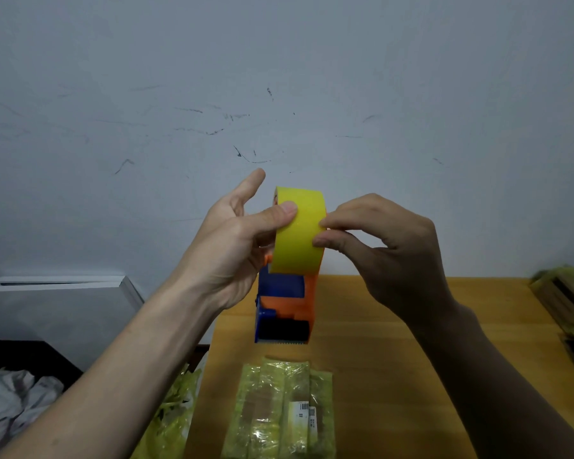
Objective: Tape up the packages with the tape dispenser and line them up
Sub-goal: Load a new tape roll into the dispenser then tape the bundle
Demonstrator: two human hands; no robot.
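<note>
A person raises an orange-and-blue tape dispenser above a wooden table, its yellow tape roll at the centre of the frame and its serrated cutter end pointing down toward six o'clock. The left hand, at nine o'clock of the roll, grips the dispenser, thumb pressed on the roll's yellow face and index finger extended upward. The right hand, at three o'clock, pinches the roll's right edge between thumb and forefinger. Directly below, at six o'clock, a package wrapped in shiny yellow-green tape lies flat on the table, a white barcode label on its right half. More taped packages sit at the table's right edge, at four o'clock. Crumpled yellow-green wrap hangs beside the table's left edge, at seven o'clock.
</note>
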